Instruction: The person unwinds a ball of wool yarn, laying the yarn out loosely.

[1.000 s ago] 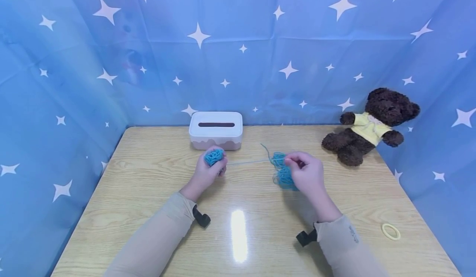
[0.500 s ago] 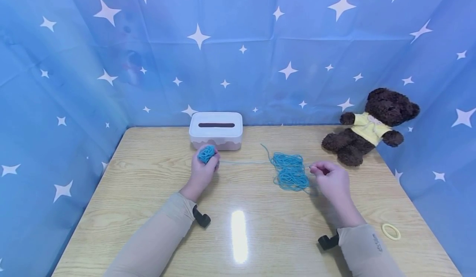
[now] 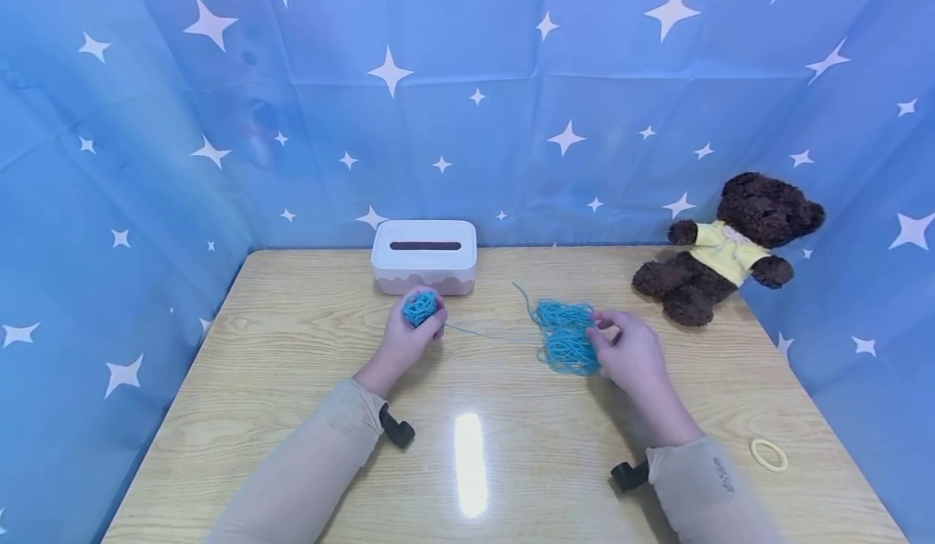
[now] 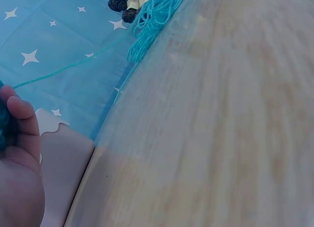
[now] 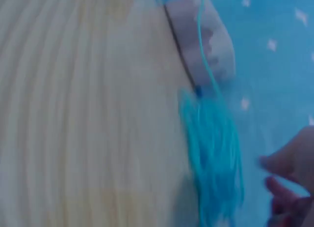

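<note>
In the head view, a small wound ball of blue yarn (image 3: 420,308) is held in my left hand (image 3: 403,338), fingers curled round it. From the ball a thin yarn strand (image 3: 471,332) runs slackly right to a loose pile of blue yarn (image 3: 566,339) on the table. My right hand (image 3: 634,356) is at the pile's right edge, thumb and forefinger apart. The right wrist view, blurred, has a gap between these fingers (image 5: 289,156), with the pile (image 5: 211,153) beside them. Only part of the held ball (image 4: 4,121) shows in the left wrist view.
A white tissue box (image 3: 424,257) stands at the table's back, just behind my left hand. At the back right sits a brown teddy bear (image 3: 730,252) in a yellow shirt. A pale yellow ring (image 3: 768,455) lies at the front right of the wooden table (image 3: 351,479).
My right hand moved right past the pile, then came back left to its edge. My left hand shifted left with the ball and returned right. The strand now hangs slacker.
</note>
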